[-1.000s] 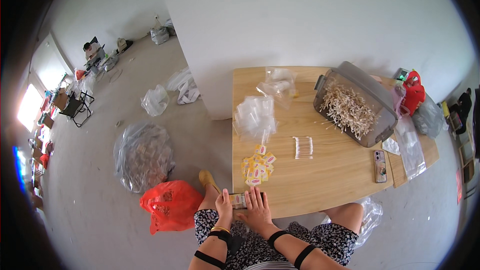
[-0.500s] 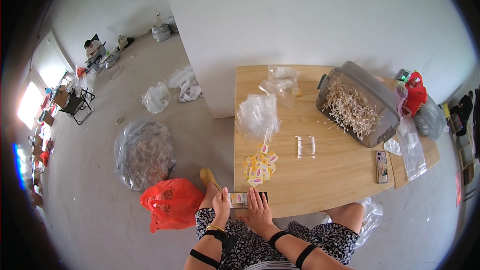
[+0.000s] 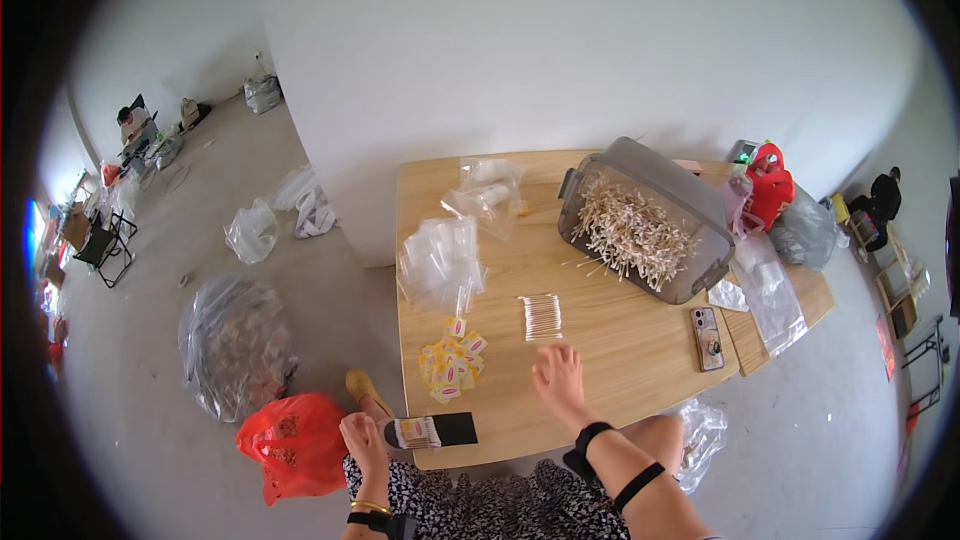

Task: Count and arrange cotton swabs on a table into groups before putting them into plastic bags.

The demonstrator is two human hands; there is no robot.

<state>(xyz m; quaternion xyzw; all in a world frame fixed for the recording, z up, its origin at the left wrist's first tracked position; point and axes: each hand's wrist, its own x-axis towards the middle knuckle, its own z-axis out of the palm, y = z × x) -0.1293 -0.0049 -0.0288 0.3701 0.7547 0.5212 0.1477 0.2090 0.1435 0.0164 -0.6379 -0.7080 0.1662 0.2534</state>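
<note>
A clear packet of cotton swabs with a yellow-and-white card [image 3: 413, 432] lies at the table's near left edge, against a flat black piece [image 3: 456, 428]. Just left of the packet is my left hand [image 3: 366, 443], its fingers loosely bent and apart, with nothing visible in them. My right hand [image 3: 560, 380] hovers above the table, open, its fingers pointing toward a neat row of cotton swabs [image 3: 541, 317]. Small yellow-and-white cards [image 3: 450, 365] are heaped left of that row. Behind them lies a stack of clear plastic sleeves [image 3: 442, 262].
A grey translucent bin [image 3: 715, 230] of loose cotton swabs [image 3: 635, 230] lies tipped on the table [image 3: 620, 360]. A phone [image 3: 707, 338] and clear bags [image 3: 765, 295] are at right. On the floor stand a red bag [image 3: 292, 450] and a large clear bag [image 3: 238, 345]. Other people sit farther off.
My right hand has left the packet and moved right and forward over the table. My left hand has let go of the packet and drawn slightly left. The view has shifted right.
</note>
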